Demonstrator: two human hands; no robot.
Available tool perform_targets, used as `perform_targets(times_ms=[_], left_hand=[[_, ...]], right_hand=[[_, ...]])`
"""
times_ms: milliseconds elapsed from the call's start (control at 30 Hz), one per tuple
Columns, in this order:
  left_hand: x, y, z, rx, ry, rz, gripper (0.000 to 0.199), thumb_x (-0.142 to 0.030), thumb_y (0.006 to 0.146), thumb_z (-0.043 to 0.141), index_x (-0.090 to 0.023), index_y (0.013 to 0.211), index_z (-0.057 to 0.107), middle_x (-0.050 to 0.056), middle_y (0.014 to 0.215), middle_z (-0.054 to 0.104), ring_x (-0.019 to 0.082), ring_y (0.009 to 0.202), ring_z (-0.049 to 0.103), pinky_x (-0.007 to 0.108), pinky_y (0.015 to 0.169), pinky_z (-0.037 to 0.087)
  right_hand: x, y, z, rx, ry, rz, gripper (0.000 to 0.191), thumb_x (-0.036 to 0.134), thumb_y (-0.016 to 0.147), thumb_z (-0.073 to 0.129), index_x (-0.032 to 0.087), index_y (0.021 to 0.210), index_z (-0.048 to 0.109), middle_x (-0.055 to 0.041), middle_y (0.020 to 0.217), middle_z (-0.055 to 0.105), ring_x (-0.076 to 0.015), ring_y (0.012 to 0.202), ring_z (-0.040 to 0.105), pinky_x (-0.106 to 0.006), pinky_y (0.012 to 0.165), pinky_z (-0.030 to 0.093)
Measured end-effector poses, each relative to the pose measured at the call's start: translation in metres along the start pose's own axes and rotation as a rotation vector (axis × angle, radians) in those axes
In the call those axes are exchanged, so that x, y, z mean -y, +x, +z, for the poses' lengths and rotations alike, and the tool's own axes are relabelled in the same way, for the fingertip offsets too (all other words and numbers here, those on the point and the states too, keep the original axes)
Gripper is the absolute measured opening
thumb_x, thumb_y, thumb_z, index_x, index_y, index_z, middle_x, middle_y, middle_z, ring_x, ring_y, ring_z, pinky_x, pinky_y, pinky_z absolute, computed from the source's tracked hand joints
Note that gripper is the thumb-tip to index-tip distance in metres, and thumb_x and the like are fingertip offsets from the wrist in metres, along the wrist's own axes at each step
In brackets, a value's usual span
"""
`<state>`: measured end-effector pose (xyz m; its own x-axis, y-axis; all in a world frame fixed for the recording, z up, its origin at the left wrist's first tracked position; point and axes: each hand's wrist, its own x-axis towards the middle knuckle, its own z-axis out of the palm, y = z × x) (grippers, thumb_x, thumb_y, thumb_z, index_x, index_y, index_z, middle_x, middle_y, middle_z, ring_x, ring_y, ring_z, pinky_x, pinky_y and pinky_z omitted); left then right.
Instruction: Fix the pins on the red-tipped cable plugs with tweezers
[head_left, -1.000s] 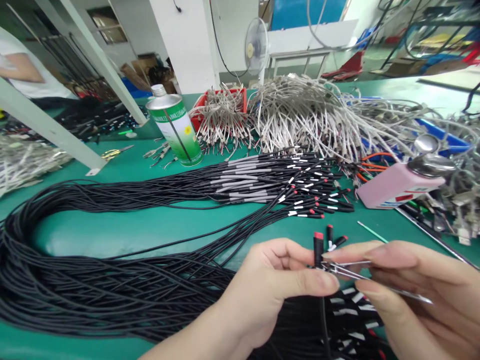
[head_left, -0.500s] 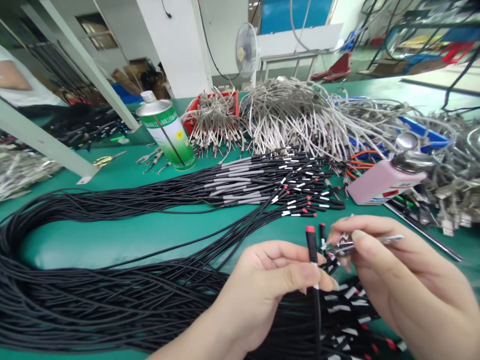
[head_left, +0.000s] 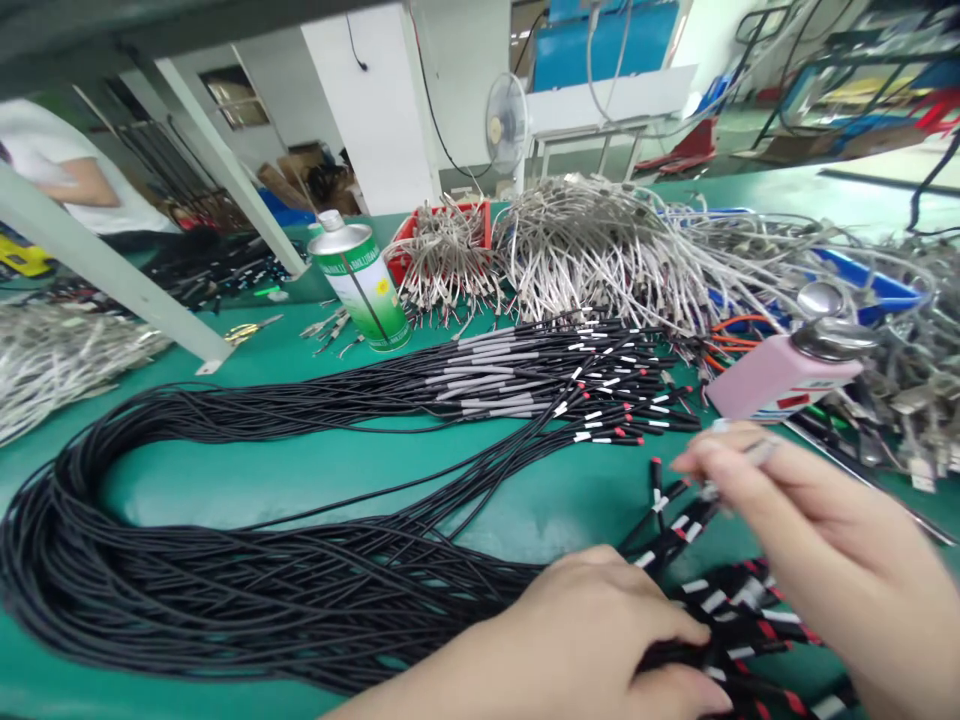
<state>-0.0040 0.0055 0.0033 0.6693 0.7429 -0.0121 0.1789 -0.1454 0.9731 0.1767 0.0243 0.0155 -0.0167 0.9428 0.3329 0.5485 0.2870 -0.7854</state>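
My left hand [head_left: 600, 635] is low over the near bundle of black cables [head_left: 300, 590], with thumb and forefinger closed around black cable near the labelled ends; how many cables they hold is hidden. My right hand [head_left: 814, 535] is raised to the right of it, its fingers pinched on a small silver metal hand tool [head_left: 763, 452], mostly covered by the fingers and blurred. Below the right fingertips, several cable ends [head_left: 682, 525] with white bands and red tips fan out.
A far row of black cables with grey sleeves [head_left: 487, 375] crosses the green table [head_left: 247, 480]. Behind are a green-and-white can [head_left: 364, 285], a red bin [head_left: 480, 225], heaped grey cables [head_left: 600, 250] and a pink bottle [head_left: 784, 380]. Scissors [head_left: 255, 328] lie left; a person [head_left: 82, 180] is beyond.
My left hand has moved down from holding up one red-tipped cable end to the cable pile. My right hand, still with the metal tool, has shifted slightly right. The view has tilted slightly.
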Motion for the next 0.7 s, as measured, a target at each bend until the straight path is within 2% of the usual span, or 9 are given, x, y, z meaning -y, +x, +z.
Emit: perform_targets(times_ms=[67, 133, 233, 333, 433, 600, 700], left_hand=[[-0.007, -0.001, -0.014, 0.046, 0.046, -0.001, 0.017, -0.028, 0.083, 0.061, -0.023, 0.09, 0.076, 0.008, 0.091, 0.073, 0.025, 0.088, 0.065, 0.033, 0.084, 0.045], [-0.013, -0.002, -0.032, -0.021, 0.181, -0.091, 0.022, -0.028, 0.089, 0.053, -0.022, 0.093, 0.073, 0.005, 0.093, 0.073, 0.02, 0.087, 0.065, 0.029, 0.082, 0.046], [-0.015, 0.0, -0.059, -0.281, 0.437, -0.265, 0.025, -0.035, 0.091, 0.049, -0.021, 0.106, 0.064, 0.005, 0.109, 0.068, 0.019, 0.099, 0.061, 0.027, 0.085, 0.046], [-0.006, 0.008, -0.075, -0.368, 0.63, -0.349, 0.042, -0.039, 0.08, 0.064, -0.015, 0.115, 0.058, 0.013, 0.121, 0.059, 0.029, 0.115, 0.049, 0.039, 0.097, 0.04], [0.006, 0.026, -0.078, -0.33, 0.799, -0.414, 0.048, -0.036, 0.071, 0.074, -0.014, 0.111, 0.059, 0.015, 0.116, 0.059, 0.034, 0.115, 0.047, 0.048, 0.098, 0.037], [0.019, 0.059, -0.063, -0.226, 0.957, -0.461, 0.033, -0.032, 0.085, 0.061, -0.015, 0.113, 0.057, 0.009, 0.114, 0.06, 0.024, 0.103, 0.057, 0.046, 0.091, 0.046], [0.024, 0.071, -0.054, -0.209, 0.988, -0.482, 0.034, -0.036, 0.088, 0.059, -0.016, 0.115, 0.057, 0.009, 0.116, 0.06, 0.024, 0.104, 0.058, 0.047, 0.09, 0.048]], right_hand=[[-0.006, 0.003, 0.005, 0.25, -0.1, -0.101, 0.024, 0.037, 0.097, 0.042, 0.024, 0.083, 0.057, -0.0002, 0.08, 0.062, -0.0141, 0.074, 0.06, -0.023, 0.066, 0.05], [-0.014, 0.004, 0.014, 0.412, -0.177, -0.144, 0.027, 0.034, 0.097, 0.041, 0.023, 0.078, 0.057, -0.0005, 0.075, 0.061, -0.0156, 0.071, 0.061, -0.027, 0.065, 0.051], [-0.024, 0.001, 0.029, 0.527, -0.301, -0.158, 0.027, 0.027, 0.096, 0.041, 0.02, 0.077, 0.059, -0.0043, 0.076, 0.062, -0.0219, 0.074, 0.062, -0.039, 0.071, 0.051], [-0.026, -0.004, 0.035, 0.595, -0.399, -0.18, 0.026, 0.023, 0.095, 0.041, 0.018, 0.078, 0.06, -0.0081, 0.08, 0.064, -0.0268, 0.079, 0.063, -0.046, 0.074, 0.05], [-0.021, -0.007, 0.033, 0.638, -0.459, -0.193, 0.025, 0.019, 0.094, 0.041, 0.017, 0.081, 0.062, -0.0102, 0.084, 0.065, -0.0282, 0.081, 0.063, -0.048, 0.075, 0.049], [-0.016, -0.009, 0.03, 0.658, -0.517, -0.2, 0.026, 0.018, 0.095, 0.039, 0.016, 0.086, 0.064, -0.0114, 0.089, 0.065, -0.0288, 0.086, 0.063, -0.049, 0.08, 0.049], [-0.015, -0.01, 0.031, 0.66, -0.546, -0.197, 0.027, 0.018, 0.095, 0.038, 0.016, 0.089, 0.064, -0.0118, 0.09, 0.065, -0.0301, 0.088, 0.063, -0.049, 0.08, 0.049]])
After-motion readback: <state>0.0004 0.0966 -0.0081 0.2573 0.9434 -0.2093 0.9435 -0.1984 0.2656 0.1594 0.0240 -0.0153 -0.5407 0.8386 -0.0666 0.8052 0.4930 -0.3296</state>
